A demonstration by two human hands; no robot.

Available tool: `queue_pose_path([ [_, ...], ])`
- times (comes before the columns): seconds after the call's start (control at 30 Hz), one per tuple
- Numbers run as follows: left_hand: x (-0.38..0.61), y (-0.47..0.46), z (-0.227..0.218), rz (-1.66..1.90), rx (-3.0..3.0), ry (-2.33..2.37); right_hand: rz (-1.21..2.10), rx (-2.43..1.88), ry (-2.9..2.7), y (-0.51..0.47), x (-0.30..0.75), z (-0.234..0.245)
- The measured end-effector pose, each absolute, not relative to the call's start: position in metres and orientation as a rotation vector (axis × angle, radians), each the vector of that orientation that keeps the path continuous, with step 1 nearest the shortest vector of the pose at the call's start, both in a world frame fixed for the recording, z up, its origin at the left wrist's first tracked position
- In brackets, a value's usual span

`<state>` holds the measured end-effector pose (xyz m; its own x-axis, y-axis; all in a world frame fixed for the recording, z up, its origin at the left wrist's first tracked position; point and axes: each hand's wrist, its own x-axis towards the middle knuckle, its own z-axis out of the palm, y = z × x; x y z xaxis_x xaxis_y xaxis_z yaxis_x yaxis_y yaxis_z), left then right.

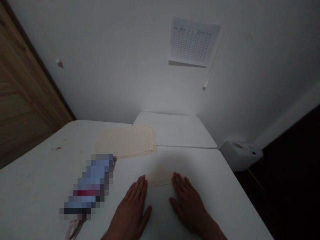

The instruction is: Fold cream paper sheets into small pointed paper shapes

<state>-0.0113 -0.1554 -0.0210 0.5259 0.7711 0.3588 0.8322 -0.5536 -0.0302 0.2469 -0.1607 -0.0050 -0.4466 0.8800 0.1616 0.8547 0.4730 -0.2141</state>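
Observation:
My left hand (133, 205) lies flat on the white table, fingers stretched forward and thumb apart. Opposite it, my right hand (188, 201) rests palm down with its fingers extended. Between the fingertips of both hands is a thin, pale cream folded strip (160, 179), which looks like paper or cloth; my fingertips touch its two ends. Farther back on the left lies a stack of thin cream sheets (130, 141), of the same pale colour as the strip. Whether they are paper or fabric I cannot tell.
A blurred-out bluish object (91, 185) with a strap lies left of my left hand. The white table (212, 180) meets a raised white panel (177, 130) at the wall. A printed sheet (193, 43) hangs above. A white container (240, 155) stands beyond the right edge.

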Motion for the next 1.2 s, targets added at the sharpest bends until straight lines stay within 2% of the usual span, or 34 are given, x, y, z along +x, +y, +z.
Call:
queue_pose_path([
  [0.43,-0.030,-0.157,-0.022,-0.391,-2.480,-1.372,0.094,-1.534,-2.432,-0.163,0.257,-0.010],
  [0.7,-0.032,-0.158,-0.028,-0.491,-2.446,-1.373,0.045,-1.615,-2.293,-0.164,0.261,-0.024],
  [1.0,-0.025,-0.137,-0.022,-0.857,-2.414,-1.526,-0.016,-1.529,-2.032,-0.145,0.267,-0.021],
  [1.2,-0.007,-0.101,-0.006,-0.828,-2.488,-1.623,0.024,-1.437,-2.063,-0.116,0.258,-0.009],
])
